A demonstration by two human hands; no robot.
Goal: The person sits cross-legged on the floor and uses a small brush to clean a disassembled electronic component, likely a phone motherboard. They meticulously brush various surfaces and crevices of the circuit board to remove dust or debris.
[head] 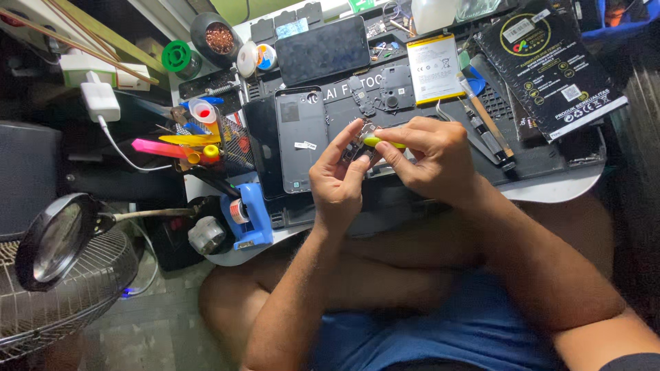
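My left hand [340, 182] pinches a small phone circuit board [359, 143] between thumb and fingers, just above the near edge of the dark work mat [412, 175]. My right hand [430, 154] grips a yellow-green handled tool [380, 143], its tip meeting the board. An opened phone back housing [300, 141] lies flat on the mat just left of my left hand. A dark phone frame piece [385, 89] lies beyond my hands.
A white-and-yellow phone battery [433, 69], a black phone [323, 49] and a black printed packet [550, 65] lie at the back. Screwdrivers [485, 124] rest to the right. A cup of coloured tools [199, 141], blue tape dispenser [247, 216], magnifier [55, 237] and fan grille [62, 302] stand left.
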